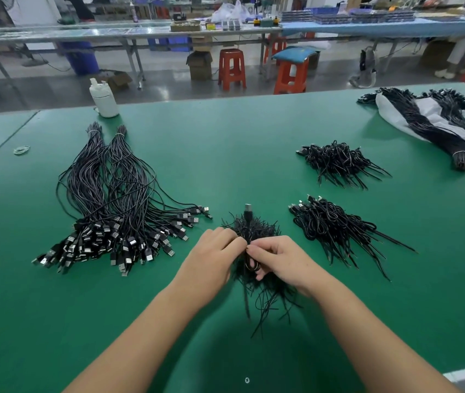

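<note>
Cable bundle point(254, 226) lying at the front middle of the green tabletop point(225, 154), pinched from both sides by left hand point(214, 251) and right hand point(279, 259), fingers curled onto its strands, between long cable heap point(112, 199) and smaller pile point(336, 231).

No readable text, labels, brands or numbers anywhere.

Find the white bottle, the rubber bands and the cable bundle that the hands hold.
white bottle point(104, 102): head view, middle of its body.
rubber bands point(22, 150): head view, on the overlapping loops.
cable bundle point(259, 228): head view, upper part of the tangle.
</note>
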Tool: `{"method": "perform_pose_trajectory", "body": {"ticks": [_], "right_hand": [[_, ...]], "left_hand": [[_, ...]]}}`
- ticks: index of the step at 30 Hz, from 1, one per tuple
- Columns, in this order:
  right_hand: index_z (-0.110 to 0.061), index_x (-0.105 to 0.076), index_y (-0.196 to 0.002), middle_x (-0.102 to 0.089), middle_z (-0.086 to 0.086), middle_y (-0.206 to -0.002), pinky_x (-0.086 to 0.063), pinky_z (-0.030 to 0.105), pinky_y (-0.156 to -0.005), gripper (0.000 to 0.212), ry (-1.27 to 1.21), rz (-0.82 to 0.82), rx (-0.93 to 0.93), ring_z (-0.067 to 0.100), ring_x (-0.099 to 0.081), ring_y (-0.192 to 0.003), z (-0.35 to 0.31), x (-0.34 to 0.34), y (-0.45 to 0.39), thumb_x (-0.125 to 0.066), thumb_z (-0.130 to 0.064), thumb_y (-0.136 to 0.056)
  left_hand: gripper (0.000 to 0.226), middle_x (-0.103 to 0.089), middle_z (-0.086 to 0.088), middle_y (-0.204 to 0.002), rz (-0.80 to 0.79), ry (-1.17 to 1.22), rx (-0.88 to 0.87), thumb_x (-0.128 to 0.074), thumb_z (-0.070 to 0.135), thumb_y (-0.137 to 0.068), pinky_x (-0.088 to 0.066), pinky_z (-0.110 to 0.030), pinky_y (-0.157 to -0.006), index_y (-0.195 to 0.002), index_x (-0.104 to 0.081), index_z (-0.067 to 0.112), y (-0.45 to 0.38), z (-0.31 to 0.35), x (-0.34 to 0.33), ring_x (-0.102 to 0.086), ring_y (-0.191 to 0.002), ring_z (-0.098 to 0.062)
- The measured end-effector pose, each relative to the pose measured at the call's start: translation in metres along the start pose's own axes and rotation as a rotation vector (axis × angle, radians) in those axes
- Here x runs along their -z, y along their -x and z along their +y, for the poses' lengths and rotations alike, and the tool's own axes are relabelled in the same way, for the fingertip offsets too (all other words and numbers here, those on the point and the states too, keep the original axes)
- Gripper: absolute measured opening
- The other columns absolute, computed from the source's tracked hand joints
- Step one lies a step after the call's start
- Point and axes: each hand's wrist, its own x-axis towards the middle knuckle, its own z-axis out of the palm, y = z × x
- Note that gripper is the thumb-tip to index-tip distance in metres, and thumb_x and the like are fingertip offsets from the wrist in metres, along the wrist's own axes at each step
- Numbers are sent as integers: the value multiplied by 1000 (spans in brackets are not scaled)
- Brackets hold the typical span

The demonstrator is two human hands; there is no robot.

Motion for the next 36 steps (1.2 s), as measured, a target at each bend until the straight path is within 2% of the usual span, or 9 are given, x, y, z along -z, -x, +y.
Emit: {"method": "perform_pose_trajectory", "body": {"ticks": [3, 8, 12, 16, 25, 28, 31, 34, 36], "right_hand": [[-27, -77, -80, -69, -7, -71, -52, 26, -65, 22, 153, 115, -113, 12, -61, -54, 0, 14, -4, -63, -36, -95], [-23, -76, -88, -65, -4, -59, -37, 16, -40, 26, 573, 364, -253, 5, -44, -40, -2, 70, -25, -59, -41, -97], [-14, -76, -86, -69, 4, -67, -50, 28, -57, 29, 831, 568, -347, 19, -63, -63, 0, 119, -47, -63, -38, -96], [-5, -75, -87, -70, 10, -73, -56, 35, -70, 31, 935, 618, -395, 26, -65, -71, 9, 151, -62, -69, -34, -93], [-13, -69, -95, -60, 6, -95, -46, 30, -63, 28, 1456, 636, -258, 26, -59, -86, 25, 145, -66, -64, -41, -95], [-14, -65, -88, -55, 1, -85, -37, 26, -53, 27, 1371, 631, -75, 17, -54, -69, 28, 126, -67, -57, -39, -97], [-16, -63, -89, -60, -2, -82, -36, 18, -49, 28, 1153, 457, -82, 7, -53, -63, 47, 91, -68, -46, -33, -103], [-11, -67, -106, -63, 1, -102, -48, 26, -74, 25, 899, 480, -37, 13, -58, -87, 76, 63, -60, -45, -23, -104], [-10, -65, -120, -63, 3, -118, -43, 30, -97, 30, 838, 520, -20, 17, -53, -110, 93, 53, -53, -43, -23, -104]], "left_hand": [[8, -61, -2, -95, 48, 36, 89, -58, 15, -94, -44, -32, -76, -99, -64, 12, 4, -10, -16, -52, -85, -20], [17, -65, -9, -101, 19, -23, 438, -70, 2, -84, -53, -39, -85, -100, -69, 4, 51, -56, -33, -61, -93, -24], [18, -61, -6, -100, 16, -58, 561, -69, -3, -80, -51, -35, -78, -97, -68, 3, 79, -78, -40, -58, -88, -23], [17, -58, -3, -100, 16, -55, 574, -67, -2, -80, -49, -32, -75, -96, -68, 5, 79, -81, -46, -56, -87, -21], [12, -57, -3, -94, 30, -56, 613, -64, -1, -83, -49, -33, -71, -93, -67, 4, 81, -84, -49, -55, -82, -21], [6, -56, -1, -91, 48, -66, 593, -64, 3, -86, -47, -31, -72, -91, -67, 5, 81, -83, -51, -54, -80, -19], [3, -54, 1, -88, 55, -70, 600, -65, 8, -89, -47, -30, -69, -85, -65, 8, 82, -83, -52, -52, -78, -16], [5, -54, 1, -88, 62, -89, 605, -65, 7, -88, -46, -28, -70, -85, -62, 9, 83, -84, -54, -51, -77, -16], [9, -54, -1, -88, 69, -107, 595, -66, 1, -85, -45, -26, -71, -88, -61, 8, 83, -83, -53, -52, -78, -17]]}}
